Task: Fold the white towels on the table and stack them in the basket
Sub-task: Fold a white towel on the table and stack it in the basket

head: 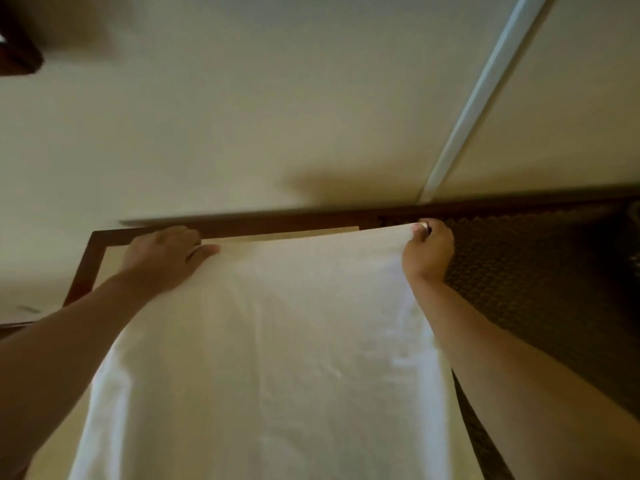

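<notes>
A white towel [270,341] is stretched lengthwise from the frame's bottom to the far edge of the table [83,268]. My left hand [166,258] grips its far left corner, fingers curled over the edge, thumb on top. At the far right corner, my right hand [427,251] pinches the towel's edge between thumb and fingers. Both arms reach forward along the towel's sides. A dark woven basket [519,271] stands right beside the towel, just past my right hand.
The table has a dark wooden rim and a pale top. A cream wall [277,116] rises right behind it, with a white strip [485,98] running diagonally. A dark blurred object [17,53] sits at the upper left corner.
</notes>
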`<state>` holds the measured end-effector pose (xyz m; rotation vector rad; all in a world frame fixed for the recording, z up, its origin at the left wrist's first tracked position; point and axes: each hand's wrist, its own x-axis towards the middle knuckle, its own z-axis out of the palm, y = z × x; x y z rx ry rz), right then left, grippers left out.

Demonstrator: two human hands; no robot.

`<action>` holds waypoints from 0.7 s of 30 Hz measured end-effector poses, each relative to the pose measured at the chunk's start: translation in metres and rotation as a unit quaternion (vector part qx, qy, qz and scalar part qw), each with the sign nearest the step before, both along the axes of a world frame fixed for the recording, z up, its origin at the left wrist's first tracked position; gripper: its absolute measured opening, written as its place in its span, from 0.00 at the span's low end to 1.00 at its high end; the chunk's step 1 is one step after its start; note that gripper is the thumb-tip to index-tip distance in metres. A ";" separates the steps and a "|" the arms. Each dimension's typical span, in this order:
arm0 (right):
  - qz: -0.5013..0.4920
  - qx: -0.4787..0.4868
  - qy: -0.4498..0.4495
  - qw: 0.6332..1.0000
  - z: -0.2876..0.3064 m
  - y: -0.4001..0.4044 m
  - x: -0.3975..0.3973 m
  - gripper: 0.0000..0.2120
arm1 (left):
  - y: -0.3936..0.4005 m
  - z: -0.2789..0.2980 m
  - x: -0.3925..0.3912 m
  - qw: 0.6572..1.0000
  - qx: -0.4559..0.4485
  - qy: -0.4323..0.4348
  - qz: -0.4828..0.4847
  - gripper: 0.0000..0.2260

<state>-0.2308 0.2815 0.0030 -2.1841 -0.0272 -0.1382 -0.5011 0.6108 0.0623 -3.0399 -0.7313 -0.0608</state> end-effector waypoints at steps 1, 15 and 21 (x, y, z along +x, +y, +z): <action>0.006 -0.007 0.001 1.000 -0.005 0.009 0.013 0.11 | 0.009 -0.006 0.011 1.000 -0.002 0.002 0.006 0.22; -0.042 -0.186 0.043 0.981 -0.037 0.059 0.090 0.16 | 0.046 -0.052 0.097 0.962 -0.236 0.043 0.128 0.18; 0.292 -0.182 -0.110 0.933 -0.017 0.142 -0.049 0.18 | 0.074 -0.042 0.049 0.872 -0.448 -0.056 0.191 0.20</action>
